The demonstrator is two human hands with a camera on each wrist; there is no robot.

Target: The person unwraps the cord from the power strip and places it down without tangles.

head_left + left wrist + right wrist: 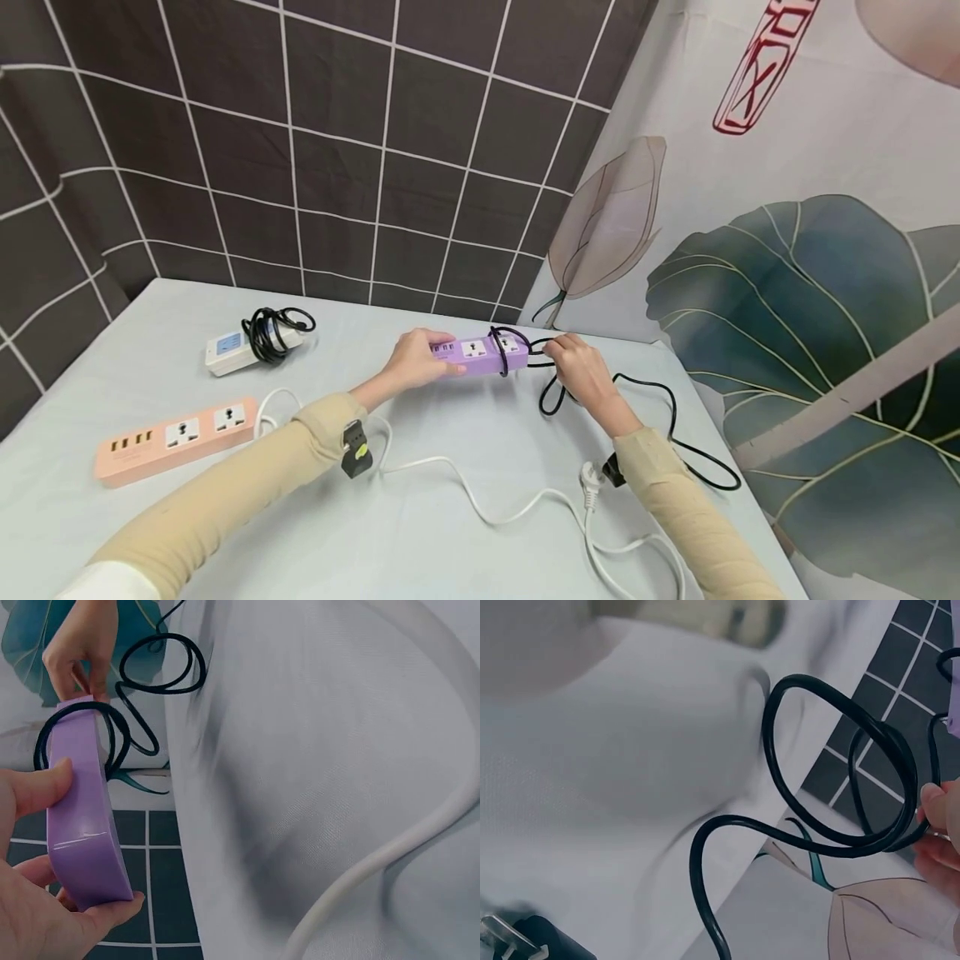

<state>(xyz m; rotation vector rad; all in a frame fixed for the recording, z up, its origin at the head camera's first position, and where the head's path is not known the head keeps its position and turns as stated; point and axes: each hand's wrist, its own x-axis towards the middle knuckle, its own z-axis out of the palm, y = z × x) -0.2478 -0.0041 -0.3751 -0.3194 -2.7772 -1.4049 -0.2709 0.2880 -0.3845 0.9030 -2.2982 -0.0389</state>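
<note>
My left hand (416,360) grips one end of a purple power strip (79,780), thumb on one side and fingers on the other. A black cord (802,844) loops round the strip's far end. Just beyond that end, my right hand (576,365) pinches the cord between thumb and fingers. From there the cord hangs in loose loops and runs out over the right side of the table. In the right wrist view only the fingertips (934,799) of that hand show, at the right edge, beside the coils. The black cord's plug (525,941) appears at the lower left.
An orange power strip (176,442) lies at the left, its white cord (487,518) running across the table to a white plug (591,483) by the right forearm. Farther back sits a white power strip (232,354) wrapped in black cord. A tiled-pattern curtain (337,183) hangs behind the table.
</note>
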